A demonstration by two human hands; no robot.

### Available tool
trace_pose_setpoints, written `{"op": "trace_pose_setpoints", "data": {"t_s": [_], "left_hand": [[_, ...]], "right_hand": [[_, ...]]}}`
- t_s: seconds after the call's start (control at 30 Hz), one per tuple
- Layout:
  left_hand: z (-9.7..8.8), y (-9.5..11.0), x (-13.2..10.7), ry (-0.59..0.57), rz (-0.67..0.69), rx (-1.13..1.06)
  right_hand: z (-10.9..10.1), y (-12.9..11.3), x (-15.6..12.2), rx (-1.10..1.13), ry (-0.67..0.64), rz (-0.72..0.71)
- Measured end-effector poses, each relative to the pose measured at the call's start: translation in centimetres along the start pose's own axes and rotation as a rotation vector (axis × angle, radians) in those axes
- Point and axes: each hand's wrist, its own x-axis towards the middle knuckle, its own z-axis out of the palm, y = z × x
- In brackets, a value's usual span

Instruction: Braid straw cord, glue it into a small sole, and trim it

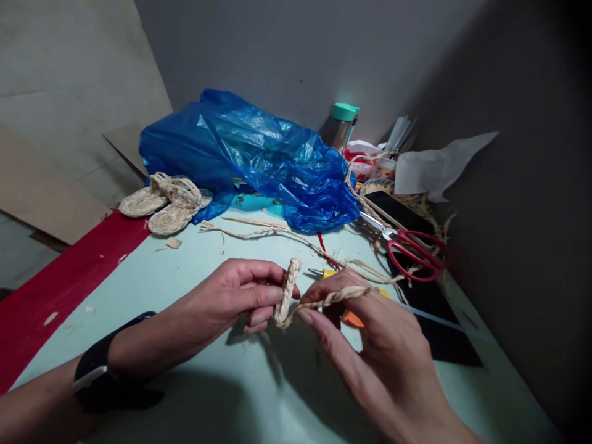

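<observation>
My left hand [240, 290] pinches a short braided straw strip [287, 291] and holds it upright above the pale green table [194, 271]. A black watch band sits on that wrist. My right hand [365, 333] is closed on the twisted straw cord [335, 299] that runs from the bottom of the braid over its fingers. Both hands meet at the braid, just above the tabletop.
Two small woven straw sandals [164, 200] lie at the far left. A crumpled blue plastic bag [250, 154] fills the back. Red-handled scissors [409, 246] rest on a black board at right, with loose straw strands [259, 231], a green-capped bottle [341, 123] and white paper [439, 166].
</observation>
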Motion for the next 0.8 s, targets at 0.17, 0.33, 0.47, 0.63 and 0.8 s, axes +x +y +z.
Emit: {"op": "trace_pose_setpoints", "data": {"t_s": [0.17, 0.33, 0.47, 0.63, 0.8], "left_hand": [[-0.37, -0.54, 0.15, -0.038, 0.009, 0.05], [-0.47, -0.67, 0.27, -0.039, 0.019, 0.073], [-0.16, -0.38, 0.38, -0.028, 0.015, 0.101], [0.16, -0.07, 0.26, 0.012, 0.008, 0.19], [0.06, -0.28, 0.18, 0.003, 0.006, 0.187]], "right_hand": [[0.1, 0.21, 0.05, -0.013, 0.01, -0.056], [0.25, 0.52, 0.07, -0.021, 0.021, -0.079], [0.27, 0.6, 0.13, -0.012, 0.016, -0.061], [0.31, 0.63, 0.24, -0.051, 0.01, -0.062], [0.28, 0.67, 0.17, -0.124, 0.049, -0.062]]}}
